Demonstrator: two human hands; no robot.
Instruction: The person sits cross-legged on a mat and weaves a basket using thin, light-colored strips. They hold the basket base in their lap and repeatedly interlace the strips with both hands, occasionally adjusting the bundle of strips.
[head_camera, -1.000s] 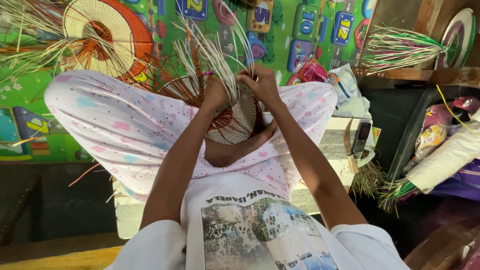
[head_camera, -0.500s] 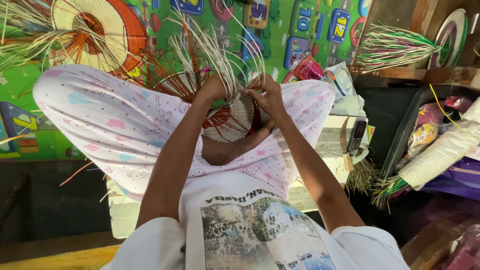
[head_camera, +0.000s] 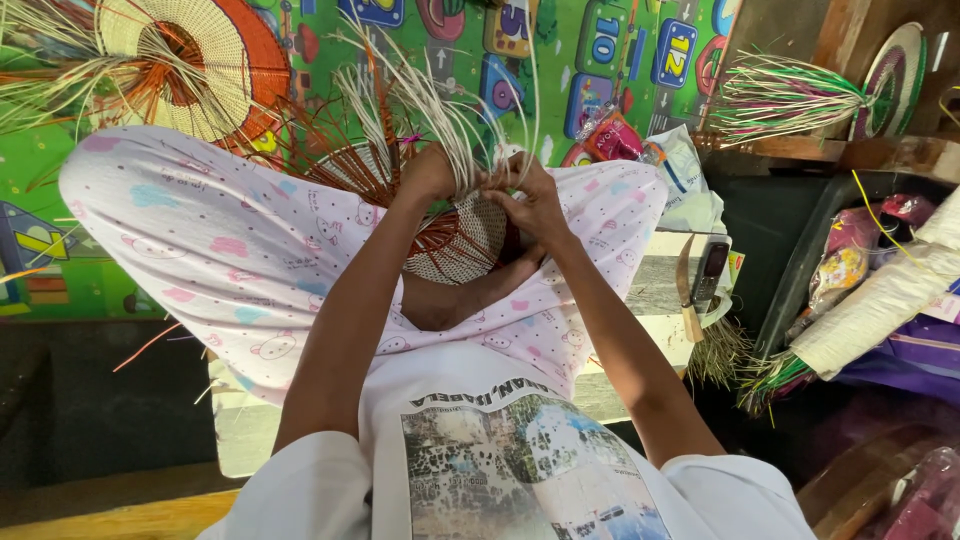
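Your left hand (head_camera: 432, 175) and right hand (head_camera: 535, 200) meet above your lap, both working on a round woven disc (head_camera: 455, 240) that rests against your crossed legs in pale, pink-spotted trousers (head_camera: 230, 250). The disc has a cream centre with reddish-brown weaving around it, and many loose pale strands (head_camera: 440, 110) fan upward from its edge. Your left fingers are closed around a bundle of those strands where they leave the rim. Your right fingers are pinched together on the strands just beside the left hand, the two hands touching or nearly so.

Up and to the left, on the green play mat (head_camera: 620, 60), lies a second woven disc (head_camera: 190, 60), cream with an orange border and its own loose ends spread out. To your right, a dark phone (head_camera: 708, 272) lies on a pale slab (head_camera: 655, 285), with a knife (head_camera: 686, 295) just beside it. Further right, a bundle of green and pink strands (head_camera: 790, 95) lies on a wooden shelf (head_camera: 850, 150).
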